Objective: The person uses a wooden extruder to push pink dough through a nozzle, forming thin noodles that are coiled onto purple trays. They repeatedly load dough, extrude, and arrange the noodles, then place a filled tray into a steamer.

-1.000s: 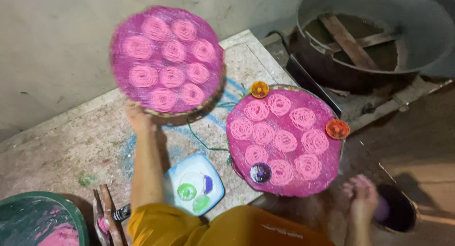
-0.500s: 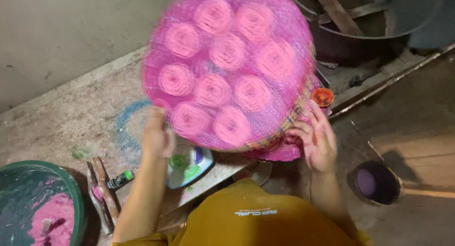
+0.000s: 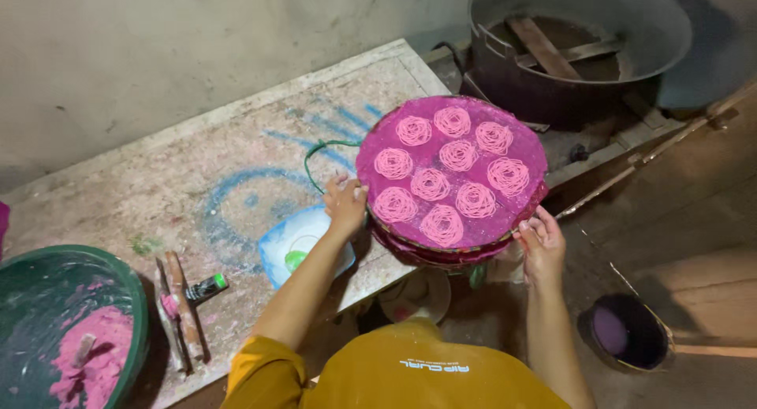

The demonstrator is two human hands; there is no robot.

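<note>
Left hand (image 3: pixel 345 204): at 9 o'clock of the round tray, fingers curled onto its rim; the grip is closed on the tray edge.
Right hand (image 3: pixel 538 245): at 4 o'clock of the tray, fingertips under and against the rim; the grip holds that edge.
Round tray (image 3: pixel 378 153): a woven disc covered in magenta, lying flat on top of at least 1 more tray like it, whose edges show beneath at 6 o'clock; the stack sits on the far right corner of the worktop and overhangs its edge towards the person.
Noodle coils (image 3: pixel 458 155): 9 pale pink spiral nests on the top tray; 1 in the middle, the rest ringed around it, close together but mostly apart.
Worktop (image 3: pixel 158 188): a stained stone slab with blue scribbles; a green cord (image 3: pixel 319 150) loops out from under the tray at 10 o'clock.
White lid (image 3: pixel 296 247): a pale blue and white plastic piece with green spots, just beside the left wrist at 7 o'clock of the tray.
Green basin (image 3: pixel 126 298): at the near left corner, holding pink dough (image 3: pixel 91 366) with a stick in it.
Wooden press (image 3: pixel 177 306): 2 handles lying side by side, just right of the basin.
Large metal pan (image 3: pixel 631 22): at 1 o'clock of the tray, well apart, with wooden slats across its inside.
Small dark pot (image 3: pixel 627 330): on the floor at 4 o'clock, near the right forearm; purple inside.
</note>
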